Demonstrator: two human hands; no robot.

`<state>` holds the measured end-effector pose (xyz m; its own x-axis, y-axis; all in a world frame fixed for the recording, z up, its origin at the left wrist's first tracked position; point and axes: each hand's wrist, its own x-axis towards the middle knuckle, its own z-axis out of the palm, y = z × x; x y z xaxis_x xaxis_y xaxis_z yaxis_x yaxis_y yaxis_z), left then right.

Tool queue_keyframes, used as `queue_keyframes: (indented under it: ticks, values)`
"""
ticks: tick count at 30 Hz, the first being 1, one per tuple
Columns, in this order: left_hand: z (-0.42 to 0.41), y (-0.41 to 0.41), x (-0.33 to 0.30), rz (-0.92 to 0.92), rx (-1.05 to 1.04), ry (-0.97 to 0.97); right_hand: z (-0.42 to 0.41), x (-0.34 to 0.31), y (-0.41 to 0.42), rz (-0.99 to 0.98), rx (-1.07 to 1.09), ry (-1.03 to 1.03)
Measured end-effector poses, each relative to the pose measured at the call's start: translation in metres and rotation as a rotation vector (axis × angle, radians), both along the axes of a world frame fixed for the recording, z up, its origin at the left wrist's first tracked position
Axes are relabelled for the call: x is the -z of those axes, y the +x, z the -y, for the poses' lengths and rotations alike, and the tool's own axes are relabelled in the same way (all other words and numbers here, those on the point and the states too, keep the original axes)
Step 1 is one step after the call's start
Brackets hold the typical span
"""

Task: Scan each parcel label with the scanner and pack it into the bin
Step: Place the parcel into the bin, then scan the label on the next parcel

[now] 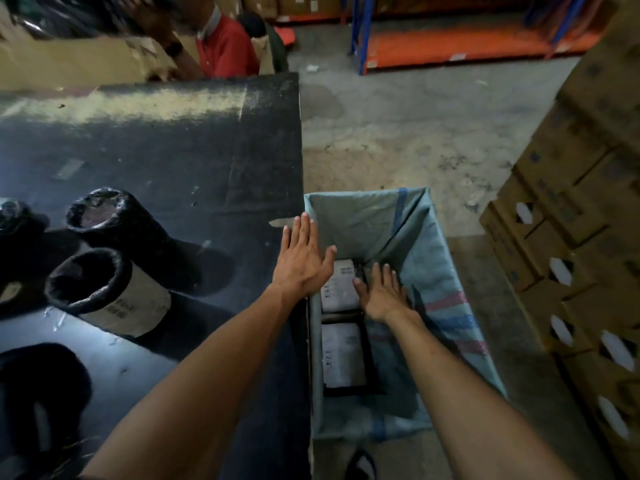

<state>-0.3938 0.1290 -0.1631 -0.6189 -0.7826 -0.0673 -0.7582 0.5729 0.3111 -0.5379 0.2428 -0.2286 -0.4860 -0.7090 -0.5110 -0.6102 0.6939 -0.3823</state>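
Note:
A blue-green woven sack bin (446, 271) stands open on the floor beside the black table (173, 150). Two black parcels with white labels lie inside it, one at the far end (337, 289) and one nearer me (341, 355). My right hand (382, 292) reaches down into the bin with straight fingers, touching the far parcel's right side. My left hand (301, 261) hovers flat and open over the table's edge and the bin's left rim. Black-wrapped roll parcels lie on the table, one with a white label (114, 299), another behind it (117, 220). No scanner is visible.
Stacked cardboard boxes (581, 237) rise close to the bin's right. Another person in a red shirt (221, 46) stands behind the table by cardboard sheets. Blue-and-orange racking (450, 43) lines the back. More dark parcels (34, 393) lie at the table's left.

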Motion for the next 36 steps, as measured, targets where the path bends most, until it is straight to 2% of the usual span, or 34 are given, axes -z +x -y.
queue_keyframes:
  ticks: [4, 9, 15, 20, 23, 30, 33, 36]
  values:
    - [0.001, 0.01, -0.022, -0.112, 0.014, 0.131, -0.009, -0.042, 0.02, -0.041, 0.022, -0.101]
    - [0.017, 0.046, -0.069, -0.356, 0.042, 0.29, -0.004, -0.104, 0.052, -0.115, 0.087, -0.277]
    - [0.06, 0.121, -0.157, -0.559, 0.078, 0.1, 0.047, -0.188, 0.127, -0.191, 0.082, -0.48]
    - [0.108, 0.225, -0.211, -0.647, -0.013, -0.023, 0.096, -0.239, 0.22, -0.238, -0.038, -0.619]
    - [0.139, 0.293, -0.221, -0.584, -0.107, -0.092, 0.117, -0.26, 0.278, -0.244, -0.145, -0.63]
    - [0.202, 0.439, -0.199, -0.274, -0.457, -0.164, 0.14, -0.269, 0.403, -0.194, -0.43, -0.595]
    - [0.218, 0.48, -0.186, -0.167, -0.601, -0.188, 0.14, -0.251, 0.445, -0.214, -0.573, -0.473]
    - [0.231, 0.508, -0.179, -0.08, -0.714, -0.121, 0.14, -0.227, 0.472, -0.246, -0.647, -0.282]
